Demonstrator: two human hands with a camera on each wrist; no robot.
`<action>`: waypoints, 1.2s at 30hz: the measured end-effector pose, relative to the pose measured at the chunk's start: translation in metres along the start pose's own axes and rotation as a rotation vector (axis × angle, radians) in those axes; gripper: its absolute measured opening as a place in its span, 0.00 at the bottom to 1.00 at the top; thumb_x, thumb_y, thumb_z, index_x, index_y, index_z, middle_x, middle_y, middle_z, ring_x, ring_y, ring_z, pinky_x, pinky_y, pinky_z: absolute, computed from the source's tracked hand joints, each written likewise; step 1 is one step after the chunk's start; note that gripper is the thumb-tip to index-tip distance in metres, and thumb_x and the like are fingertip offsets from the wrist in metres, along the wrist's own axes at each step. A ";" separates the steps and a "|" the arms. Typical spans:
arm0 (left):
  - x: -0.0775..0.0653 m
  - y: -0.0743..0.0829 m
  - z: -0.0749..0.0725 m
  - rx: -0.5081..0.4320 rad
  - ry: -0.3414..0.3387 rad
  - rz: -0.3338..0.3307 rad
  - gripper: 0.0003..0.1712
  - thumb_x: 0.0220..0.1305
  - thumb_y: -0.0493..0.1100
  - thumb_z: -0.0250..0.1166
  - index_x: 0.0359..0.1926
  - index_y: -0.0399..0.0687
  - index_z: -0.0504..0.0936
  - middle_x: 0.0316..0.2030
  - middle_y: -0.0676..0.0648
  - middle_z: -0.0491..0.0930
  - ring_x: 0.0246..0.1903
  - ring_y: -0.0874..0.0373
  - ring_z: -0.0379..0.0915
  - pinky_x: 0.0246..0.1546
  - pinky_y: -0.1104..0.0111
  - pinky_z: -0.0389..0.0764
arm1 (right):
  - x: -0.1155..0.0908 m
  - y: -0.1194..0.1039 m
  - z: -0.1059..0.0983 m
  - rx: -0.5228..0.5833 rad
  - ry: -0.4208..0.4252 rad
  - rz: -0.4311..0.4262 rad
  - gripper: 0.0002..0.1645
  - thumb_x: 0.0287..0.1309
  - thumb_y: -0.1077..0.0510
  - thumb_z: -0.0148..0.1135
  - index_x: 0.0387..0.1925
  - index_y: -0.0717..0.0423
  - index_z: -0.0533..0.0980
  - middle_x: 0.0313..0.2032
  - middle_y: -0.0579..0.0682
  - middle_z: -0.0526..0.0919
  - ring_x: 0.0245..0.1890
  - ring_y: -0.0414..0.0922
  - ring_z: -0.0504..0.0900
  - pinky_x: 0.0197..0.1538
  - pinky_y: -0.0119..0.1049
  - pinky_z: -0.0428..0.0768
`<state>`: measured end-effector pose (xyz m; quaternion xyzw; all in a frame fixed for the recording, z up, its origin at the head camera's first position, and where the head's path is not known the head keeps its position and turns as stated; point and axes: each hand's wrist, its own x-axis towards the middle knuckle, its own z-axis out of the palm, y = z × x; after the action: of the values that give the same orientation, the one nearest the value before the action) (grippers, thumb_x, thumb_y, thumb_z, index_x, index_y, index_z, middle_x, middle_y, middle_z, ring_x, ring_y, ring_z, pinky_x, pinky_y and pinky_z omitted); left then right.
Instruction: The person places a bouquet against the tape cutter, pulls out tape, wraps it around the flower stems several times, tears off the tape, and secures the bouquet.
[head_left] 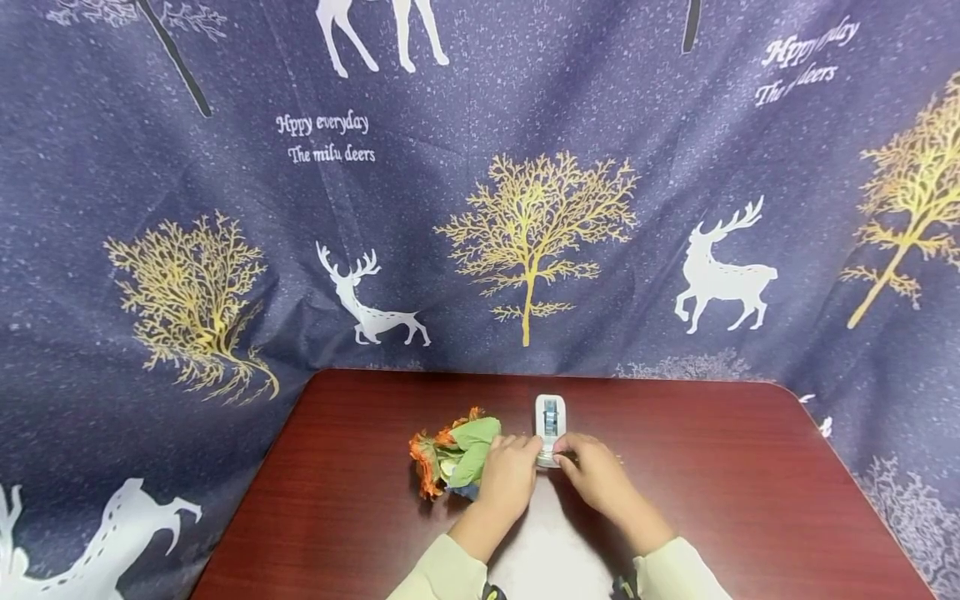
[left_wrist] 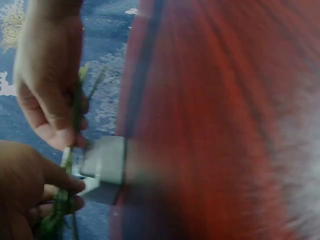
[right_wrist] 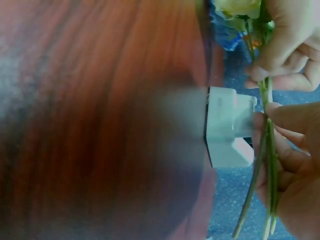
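Observation:
A bunch of artificial-looking flowers [head_left: 427, 467] with orange blooms and green leaves lies sideways above the table. My left hand [head_left: 512, 475] pinches its green stems [right_wrist: 254, 187] close below the blooms; a pale yellow flower [right_wrist: 239, 7] shows beside that hand in the right wrist view. Further down the stems, my right hand [head_left: 596, 475] holds them between thumb and fingers, with the stem ends hanging past it. Just beyond both hands stands a white tape dispenser [head_left: 551, 417] with a bluish roll. Whether tape is on the stems I cannot tell.
The dark red wooden table [head_left: 720, 467] has a rounded far edge. Behind it hangs a blue cloth [head_left: 465, 108] printed with deer and trees. Both wrist views are blurred in places.

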<state>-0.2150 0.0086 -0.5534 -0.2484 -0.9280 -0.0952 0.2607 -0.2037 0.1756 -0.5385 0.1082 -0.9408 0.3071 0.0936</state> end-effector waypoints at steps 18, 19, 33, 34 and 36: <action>0.020 0.002 -0.028 0.096 -0.294 0.087 0.03 0.53 0.43 0.72 0.31 0.51 0.87 0.27 0.54 0.83 0.29 0.60 0.78 0.36 0.71 0.78 | -0.001 0.007 0.007 -0.037 0.081 -0.080 0.11 0.54 0.62 0.73 0.32 0.46 0.77 0.35 0.44 0.86 0.38 0.46 0.86 0.45 0.45 0.83; 0.020 0.001 -0.028 0.087 -0.307 0.077 0.03 0.53 0.42 0.71 0.31 0.52 0.87 0.27 0.54 0.83 0.28 0.60 0.78 0.34 0.71 0.78 | -0.001 0.007 0.008 -0.040 0.087 -0.084 0.11 0.53 0.62 0.73 0.32 0.45 0.78 0.35 0.43 0.86 0.37 0.46 0.86 0.44 0.45 0.83; 0.023 0.001 -0.030 -0.098 -0.352 -0.054 0.05 0.65 0.43 0.65 0.32 0.51 0.86 0.28 0.50 0.82 0.30 0.56 0.76 0.34 0.67 0.76 | -0.001 0.009 0.009 -0.059 0.079 -0.089 0.12 0.53 0.62 0.74 0.32 0.44 0.77 0.35 0.42 0.85 0.36 0.46 0.87 0.43 0.43 0.84; 0.023 0.001 -0.029 -0.110 -0.351 -0.061 0.05 0.65 0.43 0.65 0.32 0.51 0.86 0.28 0.50 0.82 0.30 0.56 0.76 0.35 0.67 0.76 | -0.001 0.009 0.009 -0.060 0.078 -0.088 0.12 0.53 0.62 0.74 0.32 0.44 0.77 0.35 0.42 0.85 0.36 0.46 0.87 0.43 0.43 0.84; 0.024 0.000 -0.028 -0.126 -0.352 -0.065 0.05 0.65 0.43 0.65 0.34 0.51 0.86 0.29 0.50 0.81 0.31 0.56 0.77 0.36 0.67 0.77 | -0.001 0.009 0.009 -0.059 0.077 -0.085 0.12 0.53 0.62 0.74 0.32 0.44 0.77 0.35 0.42 0.85 0.37 0.46 0.87 0.43 0.43 0.84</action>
<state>-0.2205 0.0100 -0.5172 -0.2470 -0.9591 -0.1164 0.0751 -0.2061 0.1773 -0.5513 0.1333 -0.9398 0.2788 0.1458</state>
